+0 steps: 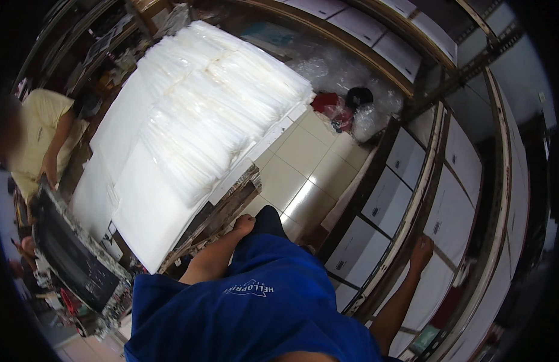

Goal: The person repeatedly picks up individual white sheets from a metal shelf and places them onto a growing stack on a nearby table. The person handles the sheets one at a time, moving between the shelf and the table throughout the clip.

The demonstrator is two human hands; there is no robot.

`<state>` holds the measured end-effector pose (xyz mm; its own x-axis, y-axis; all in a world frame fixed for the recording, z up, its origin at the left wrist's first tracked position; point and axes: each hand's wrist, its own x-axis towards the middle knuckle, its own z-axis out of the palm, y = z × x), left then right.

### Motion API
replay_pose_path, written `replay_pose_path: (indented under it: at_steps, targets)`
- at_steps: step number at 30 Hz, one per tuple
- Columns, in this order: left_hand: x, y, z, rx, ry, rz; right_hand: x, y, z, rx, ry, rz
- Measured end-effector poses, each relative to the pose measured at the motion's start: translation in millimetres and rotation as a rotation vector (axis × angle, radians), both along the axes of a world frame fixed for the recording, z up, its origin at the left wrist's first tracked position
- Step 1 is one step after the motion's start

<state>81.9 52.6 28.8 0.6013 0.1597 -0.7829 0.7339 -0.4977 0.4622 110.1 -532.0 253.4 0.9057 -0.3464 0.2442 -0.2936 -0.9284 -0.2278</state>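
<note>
Your left hand [244, 224] hangs beside the near right corner of the table [228, 205], fingers curled narrow and holding nothing, just off the worn table edge. Your right hand [422, 246] is out by the white cabinets [412, 199], closed into a loose fist; you cannot tell whether it grips anything. The bag stack [219, 96] covers the table's far end, with white sheets [140, 205] nearer its close edge. A person in yellow [44, 133] stands at the table's left side.
</note>
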Motion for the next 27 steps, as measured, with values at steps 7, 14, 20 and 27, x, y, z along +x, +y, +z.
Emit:
replay_pose_path:
  at_steps: [7, 14, 20, 27]
  targets:
    - [-7.2, -2.9, -5.2, 0.000, 0.012, 0.011, 2.9, 2.3, 4.1, 0.030, 0.032, -0.012]
    - [4.2, -0.5, -17.1, 0.038, -0.055, -0.067, 14.9, 37.3, 4.6, 0.116, -0.191, -0.008]
    - [9.9, 1.6, -29.2, -0.018, -0.116, -0.078, 43.6, 84.3, 19.2, 0.169, -0.179, 0.099]
    - [37.9, -4.9, -43.5, -0.003, -0.178, -0.455, 33.0, 84.2, -29.3, 0.170, -0.274, 0.045]
